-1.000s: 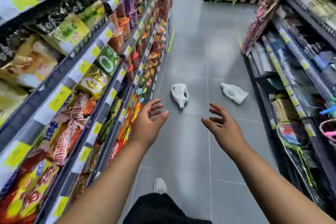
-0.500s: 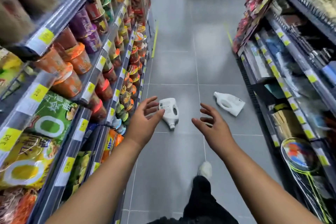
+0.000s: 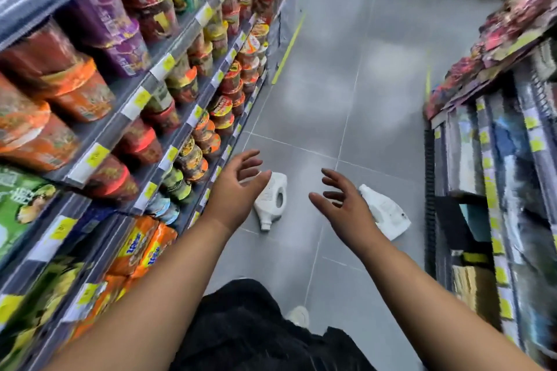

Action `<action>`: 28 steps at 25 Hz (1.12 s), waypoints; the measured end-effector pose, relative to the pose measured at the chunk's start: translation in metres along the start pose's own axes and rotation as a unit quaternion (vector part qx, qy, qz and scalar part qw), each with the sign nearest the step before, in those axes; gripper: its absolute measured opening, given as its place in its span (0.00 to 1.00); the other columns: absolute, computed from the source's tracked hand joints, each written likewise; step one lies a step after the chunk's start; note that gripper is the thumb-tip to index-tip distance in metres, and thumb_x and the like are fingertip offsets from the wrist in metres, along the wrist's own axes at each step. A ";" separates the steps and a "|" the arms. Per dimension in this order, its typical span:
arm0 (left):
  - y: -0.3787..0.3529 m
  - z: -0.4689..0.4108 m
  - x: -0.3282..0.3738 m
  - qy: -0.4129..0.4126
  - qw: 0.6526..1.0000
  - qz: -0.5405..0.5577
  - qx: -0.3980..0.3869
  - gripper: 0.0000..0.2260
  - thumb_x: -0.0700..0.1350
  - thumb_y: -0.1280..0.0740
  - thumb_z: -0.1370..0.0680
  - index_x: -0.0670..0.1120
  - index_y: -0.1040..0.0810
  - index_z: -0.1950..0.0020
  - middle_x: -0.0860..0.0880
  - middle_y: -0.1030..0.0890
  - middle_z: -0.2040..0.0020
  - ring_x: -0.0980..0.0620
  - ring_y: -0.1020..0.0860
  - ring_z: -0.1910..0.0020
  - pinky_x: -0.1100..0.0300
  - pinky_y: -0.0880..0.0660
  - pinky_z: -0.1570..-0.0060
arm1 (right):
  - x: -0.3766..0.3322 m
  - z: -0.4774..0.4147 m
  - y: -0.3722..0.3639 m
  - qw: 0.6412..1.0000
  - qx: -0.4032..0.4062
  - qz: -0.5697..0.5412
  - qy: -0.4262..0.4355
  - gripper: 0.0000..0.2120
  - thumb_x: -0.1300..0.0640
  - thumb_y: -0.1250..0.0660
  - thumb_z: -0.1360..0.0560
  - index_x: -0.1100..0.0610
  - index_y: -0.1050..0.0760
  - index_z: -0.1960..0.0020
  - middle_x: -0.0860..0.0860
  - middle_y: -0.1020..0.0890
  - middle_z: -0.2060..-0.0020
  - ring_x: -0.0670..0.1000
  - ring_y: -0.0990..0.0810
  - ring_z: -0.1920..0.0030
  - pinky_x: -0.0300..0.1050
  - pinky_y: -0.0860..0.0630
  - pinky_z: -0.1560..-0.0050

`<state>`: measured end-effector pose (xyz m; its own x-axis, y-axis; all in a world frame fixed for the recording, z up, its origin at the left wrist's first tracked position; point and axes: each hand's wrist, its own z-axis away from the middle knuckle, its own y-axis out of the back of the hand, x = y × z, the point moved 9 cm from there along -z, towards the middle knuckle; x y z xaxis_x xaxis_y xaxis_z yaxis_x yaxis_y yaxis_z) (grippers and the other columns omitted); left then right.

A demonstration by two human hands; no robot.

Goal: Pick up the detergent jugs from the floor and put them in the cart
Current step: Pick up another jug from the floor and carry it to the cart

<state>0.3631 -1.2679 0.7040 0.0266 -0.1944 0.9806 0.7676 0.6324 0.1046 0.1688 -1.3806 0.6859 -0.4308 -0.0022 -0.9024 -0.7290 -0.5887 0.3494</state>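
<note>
Grey tiled floor (image 3: 316,117) of a shop aisle, glossy, between stocked shelves (image 3: 168,69). Two white plastic jugs lie on their sides — left jug (image 3: 272,200) with handle hole, right jug (image 3: 387,214) smooth. Left hand (image 3: 238,187) and right hand (image 3: 343,205) hover above them, fingers spread, holding nothing.

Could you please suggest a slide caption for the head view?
Both open hands, left hand and right hand, reach toward two white plastic detergent jugs lying on the grey tiled floor.

Left hand (image 3: 238,190), right hand (image 3: 346,205) spread, empty, above two white jugs (image 3: 272,199) (image 3: 387,214) lying on grey floor (image 3: 316,117).
</note>
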 end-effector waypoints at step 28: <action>-0.046 -0.185 -0.500 0.378 0.874 -0.040 0.303 0.19 0.48 0.29 0.24 0.54 0.26 0.34 0.52 0.21 0.42 0.56 0.21 0.45 0.71 0.28 0.51 | 0.402 -0.420 -0.220 0.850 -0.389 0.331 0.129 0.39 0.45 0.25 0.32 0.50 0.38 0.26 0.51 0.27 0.34 0.55 0.25 0.37 0.54 0.26 0.40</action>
<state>0.4329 -1.3385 0.1784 0.5790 -0.5511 0.6009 0.3123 0.8307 0.4608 0.3797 -1.5914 0.1398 -0.4048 -0.6593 -0.6337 0.2433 -0.7456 0.6204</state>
